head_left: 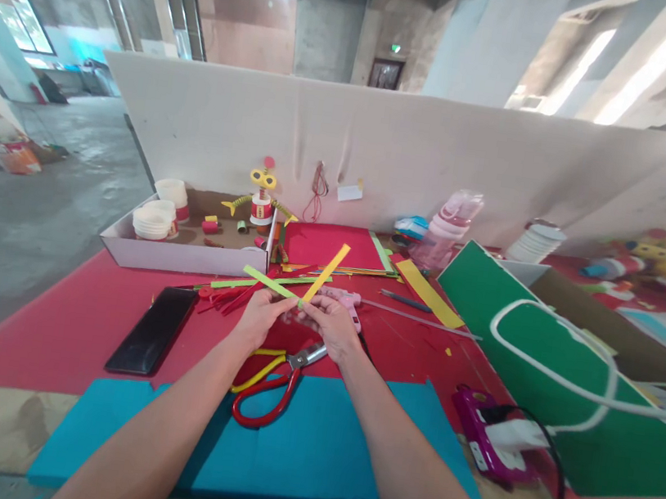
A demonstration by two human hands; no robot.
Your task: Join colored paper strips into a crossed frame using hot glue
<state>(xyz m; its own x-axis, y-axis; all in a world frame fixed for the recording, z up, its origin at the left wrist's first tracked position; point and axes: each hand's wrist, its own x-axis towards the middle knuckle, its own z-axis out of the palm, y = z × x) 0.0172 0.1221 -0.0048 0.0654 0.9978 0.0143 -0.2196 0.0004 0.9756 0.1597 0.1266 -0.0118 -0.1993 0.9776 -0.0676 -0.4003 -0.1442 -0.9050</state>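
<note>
My left hand (263, 321) and my right hand (333, 328) meet over the red table covering, thumbs and fingers pinched together. Between them they hold a light green paper strip (267, 280) and a yellow paper strip (330, 270), whose lower ends meet at my fingertips in a V shape. The green one slants up to the left, the yellow up to the right. Scissors with one red and one yellow handle (262, 423) lie below my hands. Just behind my right hand is a pink glue gun (346, 298), partly hidden.
A black phone (153, 332) lies at left, near a white box (186, 258) with paper cups (154, 220). A paper-cup figure (261, 210) stands behind. Blue sheet (299, 443) covers the front edge. At right are a purple power strip (492, 437), green board (516, 358) and white cable (544, 374).
</note>
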